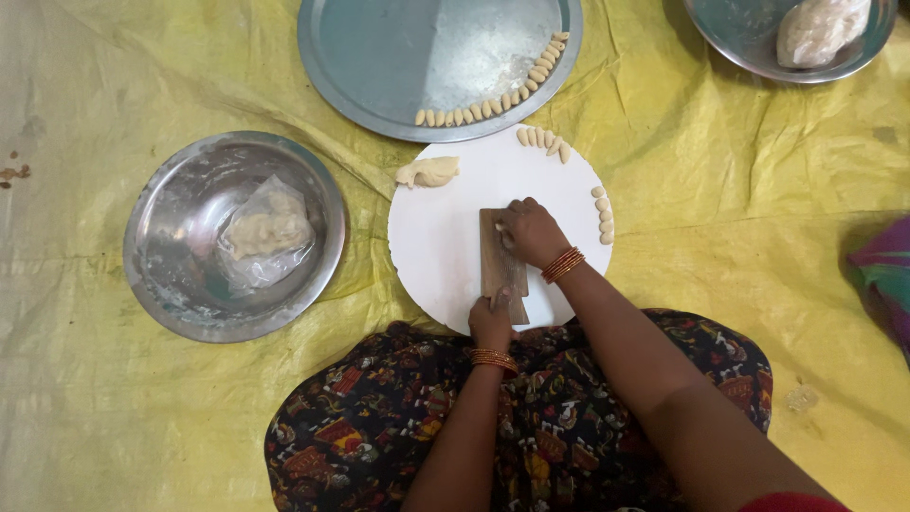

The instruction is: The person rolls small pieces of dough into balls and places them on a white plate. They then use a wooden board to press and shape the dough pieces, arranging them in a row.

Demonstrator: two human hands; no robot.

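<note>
One small ridged wooden board (pixel 500 265) on round white plate (pixel 445 246). Left hand (pixel 490 320) grips board's near end; right hand (pixel 531 232) fingers curled, pressing dough onto board. Three steel dishes around.

The far rim of the steel tray (pixel 332 57) and the bowl (pixel 730 43) holding dough are cut off by the top edge.

A ridged brown wooden board (pixel 500 265) lies on a smooth matt white round board (pixel 441 256); shiny scuffed metal bowl (pixel 171 275); crinkled glossy yellow plastic sheet (pixel 114 85).
</note>
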